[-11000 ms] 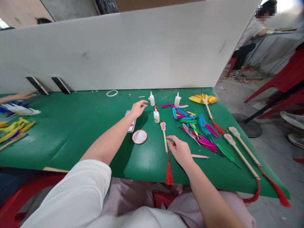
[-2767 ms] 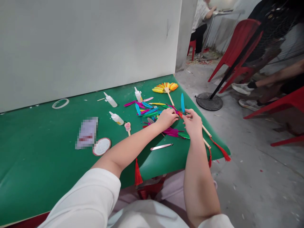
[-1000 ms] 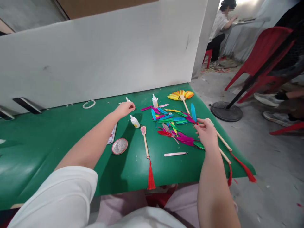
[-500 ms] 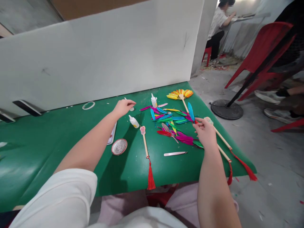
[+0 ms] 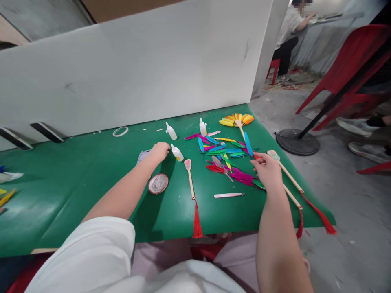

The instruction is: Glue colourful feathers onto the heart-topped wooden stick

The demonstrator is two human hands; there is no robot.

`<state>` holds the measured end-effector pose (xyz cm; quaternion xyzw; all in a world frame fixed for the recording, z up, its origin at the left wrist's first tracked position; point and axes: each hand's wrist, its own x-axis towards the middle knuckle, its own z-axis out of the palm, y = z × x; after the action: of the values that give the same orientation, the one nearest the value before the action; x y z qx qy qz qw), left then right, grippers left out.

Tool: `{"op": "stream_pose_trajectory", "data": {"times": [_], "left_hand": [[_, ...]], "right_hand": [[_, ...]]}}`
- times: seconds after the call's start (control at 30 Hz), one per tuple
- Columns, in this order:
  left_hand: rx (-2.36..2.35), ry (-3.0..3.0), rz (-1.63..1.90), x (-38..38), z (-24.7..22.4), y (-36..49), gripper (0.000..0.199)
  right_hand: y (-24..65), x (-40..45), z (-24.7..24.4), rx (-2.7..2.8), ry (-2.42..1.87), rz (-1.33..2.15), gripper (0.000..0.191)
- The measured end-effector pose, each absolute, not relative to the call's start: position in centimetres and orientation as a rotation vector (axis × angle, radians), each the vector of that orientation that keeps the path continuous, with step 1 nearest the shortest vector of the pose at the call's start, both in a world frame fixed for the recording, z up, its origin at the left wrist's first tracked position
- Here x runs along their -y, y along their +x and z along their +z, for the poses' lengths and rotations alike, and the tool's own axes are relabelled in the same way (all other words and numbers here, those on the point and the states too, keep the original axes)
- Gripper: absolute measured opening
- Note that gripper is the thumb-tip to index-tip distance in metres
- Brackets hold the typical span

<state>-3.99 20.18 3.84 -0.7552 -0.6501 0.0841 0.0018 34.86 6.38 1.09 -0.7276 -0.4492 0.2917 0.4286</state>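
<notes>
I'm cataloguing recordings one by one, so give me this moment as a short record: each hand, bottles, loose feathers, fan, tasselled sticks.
Left hand: beside the nearest white bottle; contact unclear
Right hand: pinching a blue feather by its lower end
Bottles: three, white, nozzle-tipped
Loose feathers: mixed colours
Fan: yellow and orange, near the green table's far right corner
Tasselled sticks: one between the hands, two by the right hand
</notes>
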Motion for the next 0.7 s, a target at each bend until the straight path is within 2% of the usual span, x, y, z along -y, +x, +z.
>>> {"op": "stream_pose_trajectory", "data": {"times": [0.27, 0.37, 0.57, 0.7], "left_hand": [[2.087, -2.311, 0.208, -19.7, 3.6, -4.3, 0.016], [2.134, -2.276, 0.098, -19.6, 3.8, -4.1, 0.022], [2.153, -2.397, -0.19, -20.2, 4.4, -3.5, 0.018], [2.175, -2.477, -0.403, -21.1, 3.9, -3.1, 0.028]], "right_hand": [[35.0, -6.6, 0.8, 1.123, -1.822, 0.734, 0.033], [34.8, -6.4, 1.0, 1.117, -1.799, 0.718, 0.035], [34.5, -6.2, 1.5, 1.136, -1.794, 0.726, 0.034], [34.5, -6.1, 1.5, 1.131, -1.789, 0.725, 0.033]]}}
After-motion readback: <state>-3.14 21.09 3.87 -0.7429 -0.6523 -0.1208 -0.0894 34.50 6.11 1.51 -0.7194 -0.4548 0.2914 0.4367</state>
